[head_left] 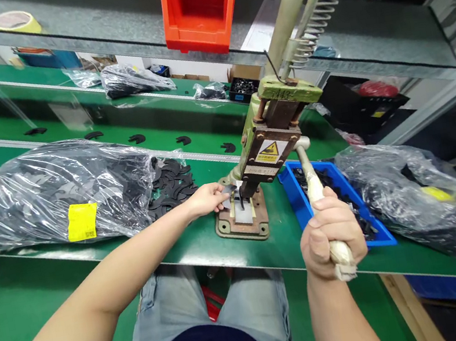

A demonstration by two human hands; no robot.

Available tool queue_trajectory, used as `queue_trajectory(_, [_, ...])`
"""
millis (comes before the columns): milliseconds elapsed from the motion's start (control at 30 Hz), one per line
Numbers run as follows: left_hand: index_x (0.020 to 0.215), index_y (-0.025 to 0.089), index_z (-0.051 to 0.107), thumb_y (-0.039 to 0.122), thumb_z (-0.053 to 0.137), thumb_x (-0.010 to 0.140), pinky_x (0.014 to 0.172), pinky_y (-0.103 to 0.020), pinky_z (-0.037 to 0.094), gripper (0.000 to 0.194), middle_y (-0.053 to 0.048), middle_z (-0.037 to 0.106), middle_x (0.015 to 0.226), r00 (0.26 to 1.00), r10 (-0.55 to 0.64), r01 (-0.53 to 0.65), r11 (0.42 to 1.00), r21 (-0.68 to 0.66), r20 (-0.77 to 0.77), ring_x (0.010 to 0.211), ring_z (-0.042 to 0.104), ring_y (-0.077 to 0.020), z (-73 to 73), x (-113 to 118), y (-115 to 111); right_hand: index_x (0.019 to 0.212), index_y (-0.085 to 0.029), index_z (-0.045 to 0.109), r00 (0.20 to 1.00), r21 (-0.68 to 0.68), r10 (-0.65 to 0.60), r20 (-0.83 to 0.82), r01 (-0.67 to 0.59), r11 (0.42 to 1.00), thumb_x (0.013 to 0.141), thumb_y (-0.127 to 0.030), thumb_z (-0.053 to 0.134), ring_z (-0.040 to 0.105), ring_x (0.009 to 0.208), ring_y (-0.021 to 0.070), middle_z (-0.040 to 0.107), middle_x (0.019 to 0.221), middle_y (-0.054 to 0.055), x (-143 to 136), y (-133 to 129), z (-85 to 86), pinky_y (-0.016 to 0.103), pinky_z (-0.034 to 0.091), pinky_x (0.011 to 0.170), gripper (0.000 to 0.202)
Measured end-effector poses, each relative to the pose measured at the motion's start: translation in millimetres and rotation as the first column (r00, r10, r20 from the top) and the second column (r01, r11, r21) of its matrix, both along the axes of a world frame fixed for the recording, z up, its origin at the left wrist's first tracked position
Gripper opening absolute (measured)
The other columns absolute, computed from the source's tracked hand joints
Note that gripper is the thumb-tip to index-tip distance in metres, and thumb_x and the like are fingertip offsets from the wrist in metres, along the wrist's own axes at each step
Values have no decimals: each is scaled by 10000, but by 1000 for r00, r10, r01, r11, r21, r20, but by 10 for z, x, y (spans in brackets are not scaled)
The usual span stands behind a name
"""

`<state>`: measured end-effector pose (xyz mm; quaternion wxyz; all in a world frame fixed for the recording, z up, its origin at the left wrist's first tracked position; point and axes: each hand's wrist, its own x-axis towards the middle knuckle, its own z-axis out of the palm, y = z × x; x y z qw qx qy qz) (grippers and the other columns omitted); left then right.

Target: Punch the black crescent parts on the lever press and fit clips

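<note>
My left hand (209, 198) pinches a dark flat part (228, 192) at the left side of the press base, just under the ram. Wrapped round the pale, tape-covered lever (313, 182) of the press, my right hand (332, 234) is closed. The green hand press (271, 127) bears a yellow warning label and stands on a bolted base plate (261, 224). Black curved parts (171, 185) spill from a clear plastic bag (59, 188) to the left of my left hand. A blue tray (347, 196) with black parts sits right of the press, partly behind my right hand.
Another plastic bag (411, 185) lies at the right. Behind the bench, several black curved pieces rest in a row on a green surface (113, 117). An orange-red bin (201, 7) and a yellow tape roll (16, 22) are on the shelf above.
</note>
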<state>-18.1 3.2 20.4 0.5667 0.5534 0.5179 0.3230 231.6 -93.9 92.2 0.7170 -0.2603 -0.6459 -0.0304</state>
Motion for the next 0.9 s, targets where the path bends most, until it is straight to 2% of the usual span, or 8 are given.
queue_trajectory(100, [867,170,607,334,761,898,516,-199,468,227,9,662,624,1000,-7,7,1000,-8,-28,544,638,-116,-87,77,75,669,-242,526,1000,-10,21,16,-21,1000,826,-281,686,653,819,214,591,674,-27,13,-9,1,661,530,1045,228])
queue_trajectory(267, [833,175,610,400,743,903,519,-202,454,271,13,665,588,995,-13,23,995,98,-98,534,641,-126,-175,82,133,667,-238,520,1000,-11,22,6,-22,1000,823,-277,686,655,820,213,592,678,-27,21,-20,-1,655,528,1046,232])
queue_trajectory(500, [805,176,577,403,767,891,507,-198,440,308,15,658,577,998,-46,48,997,63,-34,517,648,-124,-141,69,119,669,-238,512,999,6,34,4,-34,999,824,-274,691,649,810,204,567,661,-31,18,-4,-9,635,532,1042,240])
queue_trajectory(700, [810,178,592,439,790,868,492,-190,417,333,2,691,584,995,-38,44,997,65,-88,511,641,-123,-166,70,124,664,-246,503,1000,-9,-14,-22,14,1000,841,-335,682,633,775,206,551,646,-29,-7,6,-18,680,550,1012,267])
queue_trajectory(900, [751,190,530,402,789,884,458,-180,432,361,19,641,543,996,-72,69,996,-55,-58,508,652,-120,-96,75,167,664,-245,495,997,12,-7,-83,8,1000,844,-333,693,613,761,208,526,637,-20,-57,16,-14,689,542,1007,281])
